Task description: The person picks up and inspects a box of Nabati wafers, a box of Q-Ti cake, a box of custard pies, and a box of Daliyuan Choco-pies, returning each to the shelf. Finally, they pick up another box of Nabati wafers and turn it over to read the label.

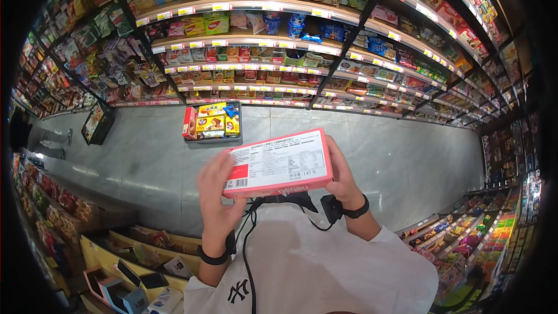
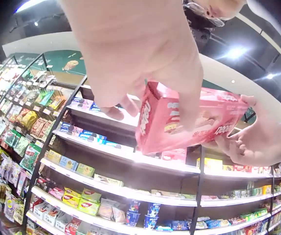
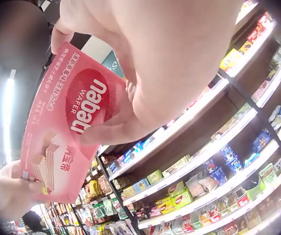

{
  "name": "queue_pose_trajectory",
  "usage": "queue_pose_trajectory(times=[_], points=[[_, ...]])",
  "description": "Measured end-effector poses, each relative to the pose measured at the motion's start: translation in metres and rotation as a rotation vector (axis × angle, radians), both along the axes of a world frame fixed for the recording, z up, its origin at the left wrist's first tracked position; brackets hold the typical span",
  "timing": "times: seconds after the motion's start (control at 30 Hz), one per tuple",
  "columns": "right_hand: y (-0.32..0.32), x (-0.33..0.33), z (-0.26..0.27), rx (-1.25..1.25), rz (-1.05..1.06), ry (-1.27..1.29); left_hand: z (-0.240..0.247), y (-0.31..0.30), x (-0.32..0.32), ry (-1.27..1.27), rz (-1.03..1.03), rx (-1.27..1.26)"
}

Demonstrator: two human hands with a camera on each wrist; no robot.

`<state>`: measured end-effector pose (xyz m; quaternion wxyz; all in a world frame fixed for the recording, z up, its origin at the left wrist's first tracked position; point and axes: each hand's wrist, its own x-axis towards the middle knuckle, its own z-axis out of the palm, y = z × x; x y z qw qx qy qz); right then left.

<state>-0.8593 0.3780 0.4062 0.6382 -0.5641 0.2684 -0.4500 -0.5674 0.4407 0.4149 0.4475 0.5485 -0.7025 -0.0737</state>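
Note:
A pink wafer box [image 1: 279,163] is held up in front of the chest, its white printed back facing the head camera. The left hand [image 1: 218,197] is at the box's left end, thumb by the lower edge, fingers over the side. At the right end the right hand [image 1: 343,177] grips it between thumb and fingers. The right wrist view shows the pink front of the box [image 3: 67,142], with the right hand [image 3: 150,63] over one end. In the left wrist view, the left hand [image 2: 140,54] reaches over the box [image 2: 189,120].
On the grey floor [image 1: 157,168] ahead stands a dark basket [image 1: 214,140] holding yellow and red boxes. Stocked shelves [image 1: 250,43] run across the front and right. A second basket [image 1: 97,123] and a person's legs [image 1: 49,139] are at the left. Bins [image 1: 139,256] stand at lower left.

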Motion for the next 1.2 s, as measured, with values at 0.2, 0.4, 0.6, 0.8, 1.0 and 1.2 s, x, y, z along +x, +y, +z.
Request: queue_pose_trajectory(times=[0.2, 0.4, 0.6, 0.8, 1.0, 1.2], points=[[0.005, -0.002, -0.003, -0.059, 0.028, -0.083, 0.000, -0.001, -0.002, 0.314, -0.144, 0.283], [-0.001, 0.014, 0.010, 0.011, -0.017, -0.022, -0.011, 0.003, 0.000, 0.112, -0.050, 0.113], [0.000, 0.009, 0.012, 0.071, -0.054, 0.013, -0.012, 0.002, -0.004, 0.129, -0.024, 0.064], [0.002, 0.008, 0.013, 0.091, -0.089, 0.016, -0.018, 0.003, -0.007, 0.189, -0.014, 0.056], [0.000, 0.004, 0.002, 0.073, -0.058, -0.033, -0.018, 0.004, -0.006, 0.135, -0.025, 0.044], [0.001, 0.003, 0.000, 0.099, -0.083, -0.013, -0.009, 0.006, -0.010, 0.167, -0.046, 0.085]])
